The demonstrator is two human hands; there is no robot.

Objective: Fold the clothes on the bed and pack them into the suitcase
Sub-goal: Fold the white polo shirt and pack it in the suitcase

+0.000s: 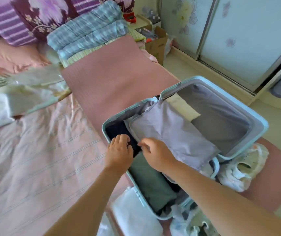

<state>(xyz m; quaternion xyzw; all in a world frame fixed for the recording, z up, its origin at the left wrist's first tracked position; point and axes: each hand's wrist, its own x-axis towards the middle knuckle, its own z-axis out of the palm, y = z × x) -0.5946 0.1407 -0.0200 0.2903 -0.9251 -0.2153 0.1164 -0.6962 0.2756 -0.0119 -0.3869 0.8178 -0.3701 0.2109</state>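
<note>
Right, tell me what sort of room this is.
Most likely a home bedroom: a bed with pink sheets, pillows and a folded quilt at its head, and a sliding-door wardrobe alongside. An open suitcase lies on the bed.

You've got a hard plastic suitcase [262, 123], smooth with a slight sheen. Its divider flap [173, 133] is thin grey cloth, faintly shiny. The green garment [150, 181] is matt cloth. Your bed sheet [42, 159] is pink cloth with a satin sheen. The mat [112, 72] is ribbed and matt.

Home bedroom: bed [42, 150], pillows [46, 16], apparently wardrobe [246, 40].
</note>
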